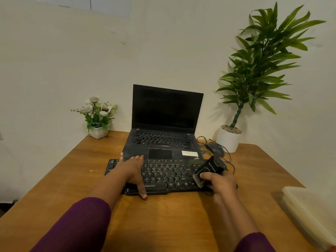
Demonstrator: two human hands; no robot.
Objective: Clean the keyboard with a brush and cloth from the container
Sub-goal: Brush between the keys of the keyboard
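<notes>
Left hand: the left hand (132,171) lies flat on the left half of the Zebronics keyboard (163,176). Its fingers are straight and reach the far row of keys, and the thumb points down over the near edge onto the wood. It grasps nothing.
Right hand: the right hand (221,184) has its fingers wrapped round a black brush (209,169), at the right end of the keyboard.
Brush: it is tilted, with its short bristles facing lower left and touching the keys at the right end.
Keyboard: black, it lies across the centre of the frame on the wooden table (181,224), just in front of the laptop.
Laptop: the black laptop (164,122) stands open above the keyboard, and its screen is dark.
Container: a translucent plastic container (312,211) sits at the lower right edge of the frame, well apart from the hands. I cannot tell what is inside it.
Mouse: the wired mouse (215,149) lies right of the laptop, with its cable looping beside it.
Plants: a small pot of white flowers (98,115) stands left of the laptop. A tall leafy plant (258,60) in a white pot stands at the upper right.
Sleeves: purple, on both forearms at the bottom of the frame.
</notes>
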